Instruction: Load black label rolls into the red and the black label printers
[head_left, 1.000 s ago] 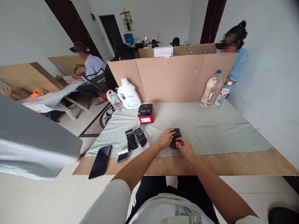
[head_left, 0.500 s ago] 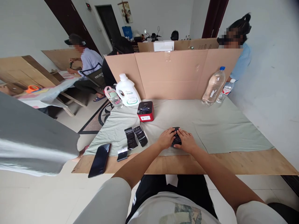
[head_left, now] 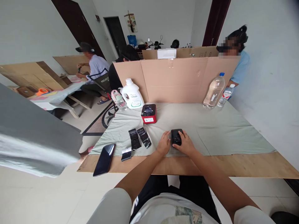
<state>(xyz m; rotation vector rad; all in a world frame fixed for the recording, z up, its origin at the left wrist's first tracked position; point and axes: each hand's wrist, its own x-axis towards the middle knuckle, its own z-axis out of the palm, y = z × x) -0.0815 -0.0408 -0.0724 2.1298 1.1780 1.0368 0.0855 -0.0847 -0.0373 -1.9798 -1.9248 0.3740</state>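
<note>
A small black device (head_left: 176, 137) is lying flat on the pale green cloth (head_left: 221, 130) that is covering the wooden table (head_left: 245, 165), near the table's front edge and directly between the person's two hands. The left hand (head_left: 163, 145) is resting on the cloth just beside the device's left edge, its fingers loosely curled with the fingertips touching or nearly touching that side; whether they are pressing on it cannot be told. The right hand (head_left: 186, 145) is lying against the device's right and near side, thumb and forefinger reaching onto its top face, so it is pinching or steadying the device rather than lifting it.

To the left of the left hand two black foil-like packets (head_left: 140, 138) are lying side by side, with a smaller black-and-silver piece (head_left: 126, 154) nearer the edge and a dark smartphone (head_left: 104, 159) partly overhanging the corner. Farther back a red and black label printer (head_left: 149, 114) is sitting, with a white detergent jug (head_left: 132, 94) behind it. A clear water bottle (head_left: 213, 91) is standing at the right against the cardboard partition (head_left: 177, 81). Other people are sitting at neighbouring tables beyond it
</note>
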